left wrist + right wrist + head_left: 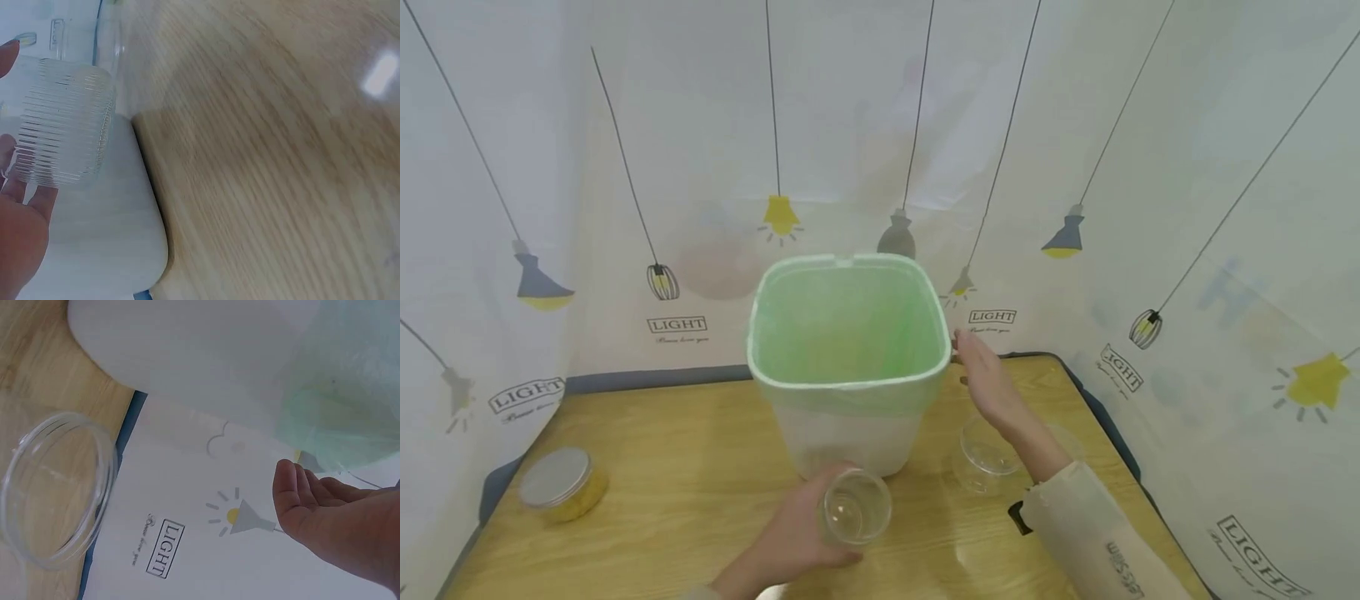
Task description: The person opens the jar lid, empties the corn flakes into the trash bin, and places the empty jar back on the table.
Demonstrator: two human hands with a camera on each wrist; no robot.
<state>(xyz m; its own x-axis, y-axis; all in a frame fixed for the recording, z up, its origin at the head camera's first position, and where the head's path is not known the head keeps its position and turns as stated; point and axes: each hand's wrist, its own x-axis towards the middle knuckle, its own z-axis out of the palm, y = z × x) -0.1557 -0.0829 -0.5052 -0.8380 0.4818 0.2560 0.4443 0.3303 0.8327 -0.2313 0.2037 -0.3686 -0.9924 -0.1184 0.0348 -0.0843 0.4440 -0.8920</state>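
My left hand [797,527] grips a clear ribbed glass [65,122], its fingers and thumb curved round the side. In the head view the glass's round mouth faces up toward the camera, in front of a white bin [842,429]. A pale green bag [850,321] lines that bin and folds over its rim. By the bin's right side is my right hand [992,387], holding nothing, its fingers loosely bent near the bag's folded edge. Whether those fingertips touch the bag I cannot tell.
Right of the bin, partly behind my right forearm, stands a clear footed bowl [988,450]. A jar [561,486] with a silver lid and yellow contents sits at the left of the wooden table [677,475]. Printed wall covering [700,167] encloses the table's back and sides.
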